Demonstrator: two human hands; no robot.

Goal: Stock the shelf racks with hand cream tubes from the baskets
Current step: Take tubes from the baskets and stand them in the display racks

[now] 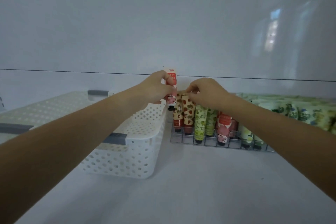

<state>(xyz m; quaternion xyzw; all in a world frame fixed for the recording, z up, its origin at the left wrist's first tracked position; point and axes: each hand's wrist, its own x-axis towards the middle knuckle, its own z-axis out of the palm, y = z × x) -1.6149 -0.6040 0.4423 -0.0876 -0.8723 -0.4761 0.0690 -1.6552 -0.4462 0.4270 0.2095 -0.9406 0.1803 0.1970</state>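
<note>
Head view: left hand (156, 87) around upright pink tube (171, 74), cap down; right hand (209, 93) pinch-tight on strawberry tube (188, 112).

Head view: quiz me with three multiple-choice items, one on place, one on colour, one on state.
1. Where does the white basket sit relative to the wire rack? A on top of it; B to its left; C behind it.
2. The basket's handle grips are: A grey; B red; C green.
3. The left hand is: A open and empty; B flat on the shelf; C gripping a pink tube.

B: the basket stands left of the rack.
A: grey strips sit on the rim.
C: fingers curl round the tube.
</note>
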